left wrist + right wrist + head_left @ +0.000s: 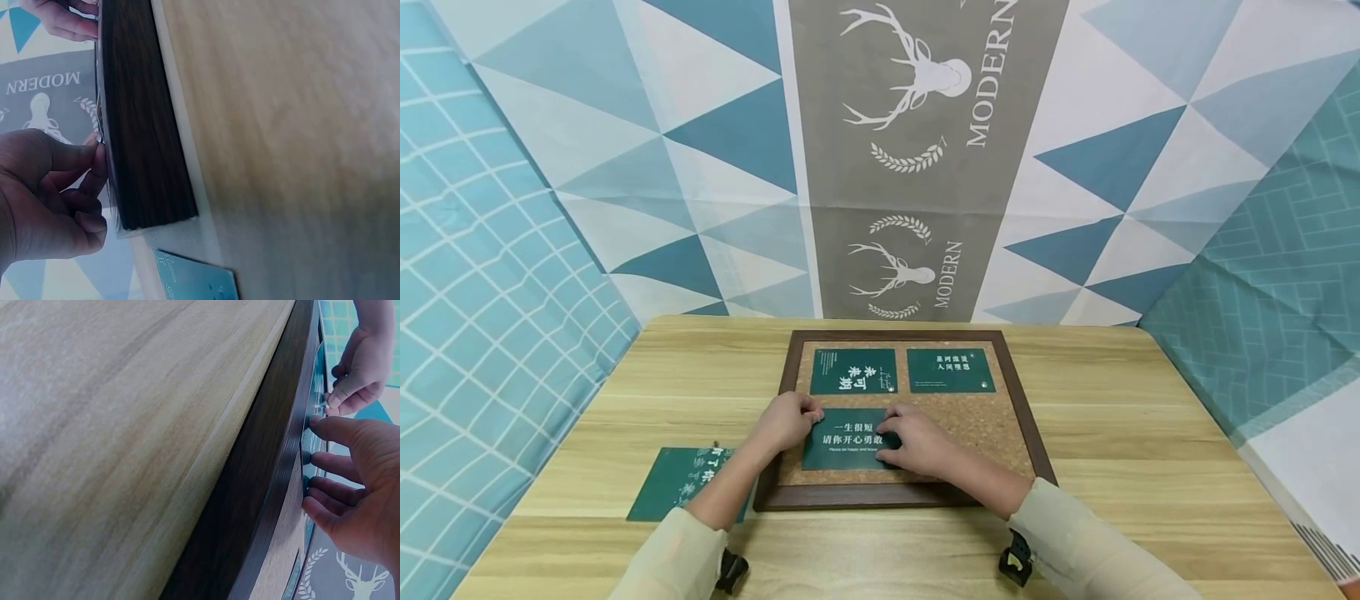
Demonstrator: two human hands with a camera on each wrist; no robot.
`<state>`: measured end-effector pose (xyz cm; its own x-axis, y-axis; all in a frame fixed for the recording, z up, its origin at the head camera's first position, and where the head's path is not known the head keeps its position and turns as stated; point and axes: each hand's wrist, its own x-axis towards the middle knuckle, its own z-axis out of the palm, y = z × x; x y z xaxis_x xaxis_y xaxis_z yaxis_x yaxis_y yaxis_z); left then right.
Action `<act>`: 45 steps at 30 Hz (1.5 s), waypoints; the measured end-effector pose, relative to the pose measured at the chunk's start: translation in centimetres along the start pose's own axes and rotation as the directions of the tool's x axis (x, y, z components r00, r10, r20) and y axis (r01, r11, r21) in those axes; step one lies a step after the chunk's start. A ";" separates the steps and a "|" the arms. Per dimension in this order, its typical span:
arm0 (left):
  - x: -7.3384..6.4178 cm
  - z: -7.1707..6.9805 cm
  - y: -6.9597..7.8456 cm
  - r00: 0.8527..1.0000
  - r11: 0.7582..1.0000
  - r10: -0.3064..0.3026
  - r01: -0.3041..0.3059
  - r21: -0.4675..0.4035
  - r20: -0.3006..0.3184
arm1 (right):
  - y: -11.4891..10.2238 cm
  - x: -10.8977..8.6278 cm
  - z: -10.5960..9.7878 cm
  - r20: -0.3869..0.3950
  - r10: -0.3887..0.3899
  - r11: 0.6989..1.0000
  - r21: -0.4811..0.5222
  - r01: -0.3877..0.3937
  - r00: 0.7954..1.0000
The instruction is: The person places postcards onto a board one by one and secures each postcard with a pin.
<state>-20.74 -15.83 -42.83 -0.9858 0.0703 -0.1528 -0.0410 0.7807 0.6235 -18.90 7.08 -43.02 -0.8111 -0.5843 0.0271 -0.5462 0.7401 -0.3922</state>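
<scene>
A green card [842,450] with white lettering lies on the lower left of a cork board [955,442] in a dark wooden frame [880,497]. At the card's upper left corner, my left hand [787,421] pinches a small shiny push pin [100,139] between thumb and index finger; the fingers hide most of it. My right hand [921,442] rests its spread fingertips on the card's right side, as the right wrist view also shows. Above, two more green cards lie on the cork: one left [842,367], one right [951,371], each with a small pin at its lower right.
Left of the frame, another green card [662,483] lies on the wooden table [1120,467], partly behind my left forearm. A small dark item [716,444] shows at its top edge. Patterned cloth [887,192] hangs behind the table.
</scene>
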 end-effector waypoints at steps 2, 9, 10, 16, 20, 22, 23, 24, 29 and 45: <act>0.1 -0.1 0.1 1.000 1.000 -0.007 0.007 0.004 0.006 | 0.0 0.0 0.0 0.001 0.000 1.000 0.004 0.000 1.000; 0.3 -0.3 0.0 1.000 1.000 -0.024 0.024 -0.010 0.015 | 0.1 0.0 0.0 0.003 -0.004 1.000 0.003 0.004 1.000; 0.4 -0.3 0.0 1.000 1.000 -0.023 0.024 -0.013 0.015 | 0.1 0.0 0.0 0.003 -0.003 1.000 0.002 0.003 1.000; 0.3 -0.5 0.2 0.999 0.999 -0.033 0.034 -0.022 0.025 | 0.2 0.1 -0.1 0.009 0.003 1.000 0.009 -0.003 1.000; 0.3 -0.5 0.4 0.999 0.999 -0.041 0.041 -0.016 0.024 | 0.2 0.1 -0.1 0.009 0.001 1.000 0.011 -0.001 1.000; 0.4 -0.4 0.5 0.999 0.999 -0.045 0.045 -0.007 0.021 | 0.3 0.1 -0.1 0.008 0.001 1.000 0.009 -0.001 1.000; 0.4 -0.4 0.5 0.999 0.999 -0.046 0.046 0.000 0.020 | 0.3 0.1 -0.1 0.006 0.001 1.000 0.008 -0.001 1.000; 0.4 -0.4 0.6 0.999 0.999 -0.048 0.048 0.005 0.018 | 0.4 0.1 -0.1 0.006 0.001 1.000 0.007 -0.001 1.000; 0.5 -0.3 0.7 0.998 0.998 -0.063 0.062 0.027 0.013 | 0.3 0.1 -0.1 0.006 0.001 1.000 0.006 -0.001 1.000; 0.1 -0.4 1.3 0.994 0.990 -0.110 0.110 0.091 -0.012 | 0.2 0.2 0.0 0.012 -0.004 1.000 0.000 0.004 1.000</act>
<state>-20.95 -15.05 -41.75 -0.9772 -0.0233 -0.2112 -0.1346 0.8369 0.5305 -19.13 7.12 -43.09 -0.8063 -0.5912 0.0177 -0.5496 0.7378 -0.3919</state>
